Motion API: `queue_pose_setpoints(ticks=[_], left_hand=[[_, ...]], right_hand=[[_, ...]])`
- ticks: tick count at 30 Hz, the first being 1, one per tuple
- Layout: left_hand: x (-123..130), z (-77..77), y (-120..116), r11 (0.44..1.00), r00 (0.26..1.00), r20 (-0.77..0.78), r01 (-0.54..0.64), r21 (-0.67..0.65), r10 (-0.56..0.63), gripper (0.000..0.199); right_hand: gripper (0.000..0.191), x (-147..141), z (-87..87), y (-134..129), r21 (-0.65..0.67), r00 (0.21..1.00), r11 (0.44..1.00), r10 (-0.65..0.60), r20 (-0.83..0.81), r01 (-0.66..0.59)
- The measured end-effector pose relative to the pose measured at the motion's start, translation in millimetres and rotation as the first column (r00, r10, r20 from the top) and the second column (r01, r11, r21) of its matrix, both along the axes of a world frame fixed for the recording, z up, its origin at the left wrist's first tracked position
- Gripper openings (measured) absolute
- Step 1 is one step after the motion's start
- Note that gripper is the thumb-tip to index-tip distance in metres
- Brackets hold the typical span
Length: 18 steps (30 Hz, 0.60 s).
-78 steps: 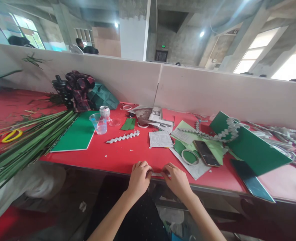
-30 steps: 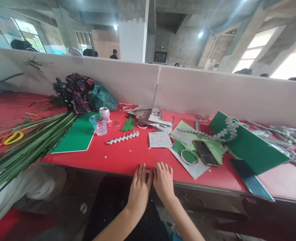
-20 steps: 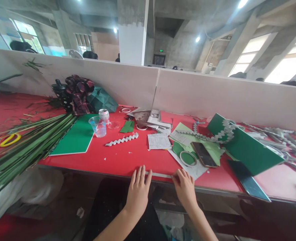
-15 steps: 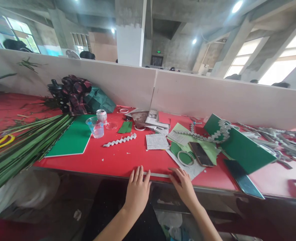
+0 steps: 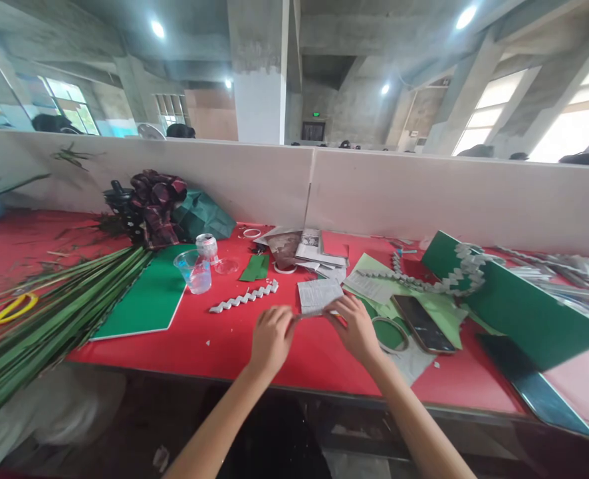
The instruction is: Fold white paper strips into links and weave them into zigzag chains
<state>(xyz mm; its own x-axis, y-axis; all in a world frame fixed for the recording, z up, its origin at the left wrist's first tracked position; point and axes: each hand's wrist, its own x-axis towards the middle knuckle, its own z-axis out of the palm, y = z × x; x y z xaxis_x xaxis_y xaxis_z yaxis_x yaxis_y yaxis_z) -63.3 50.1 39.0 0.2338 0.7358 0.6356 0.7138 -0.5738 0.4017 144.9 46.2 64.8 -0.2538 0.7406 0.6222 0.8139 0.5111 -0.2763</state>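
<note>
A thin folded paper strip (image 5: 310, 315) is stretched between my two hands above the red table, in front of a stack of printed paper pieces (image 5: 319, 293). My left hand (image 5: 273, 339) pinches its left end, with the fingers closed. The right end is held by my right hand (image 5: 355, 330), fingers bent around it. To the left of my hands lies a short zigzag paper chain (image 5: 244, 297). Right of my right hand rests a roll of tape (image 5: 390, 334) on green and grey paper.
Long green leaves (image 5: 90, 296) and yellow-handled scissors (image 5: 16, 309) lie left. A plastic cup (image 5: 193, 271) stands by a can (image 5: 207, 248). A phone (image 5: 423, 324), a long paper chain (image 5: 467, 269) and a folded green board (image 5: 534, 306) are right. A white partition (image 5: 424, 193) runs behind.
Both hands have lifted from the table's front edge and moved forward, with the strip now raised between them. My fingers, earlier spread flat, have closed. The view has shifted slightly.
</note>
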Motion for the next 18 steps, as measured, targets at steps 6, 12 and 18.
queue_pose_setpoints(ticks=[6,12,18], left_hand=[[10.1,46.2,120.3,0.874,0.681,0.721,0.269,-0.406,0.125,0.029],[21.7,6.7,147.7,0.557,0.446,0.892,0.724,-0.406,0.070,0.041],[16.8,-8.6,137.2,0.580,0.603,0.797,0.639,-0.505,0.030,0.042]], right_hand=[[0.017,-17.2,18.0,94.5,0.238,0.994,0.965,-0.103,-0.031,0.108],[0.013,-33.3,-28.5,118.5,0.122,0.980,0.990,0.042,0.193,-0.066],[0.016,-32.7,-36.9,116.4,-0.064,0.973,0.988,0.128,-0.190,-0.143]])
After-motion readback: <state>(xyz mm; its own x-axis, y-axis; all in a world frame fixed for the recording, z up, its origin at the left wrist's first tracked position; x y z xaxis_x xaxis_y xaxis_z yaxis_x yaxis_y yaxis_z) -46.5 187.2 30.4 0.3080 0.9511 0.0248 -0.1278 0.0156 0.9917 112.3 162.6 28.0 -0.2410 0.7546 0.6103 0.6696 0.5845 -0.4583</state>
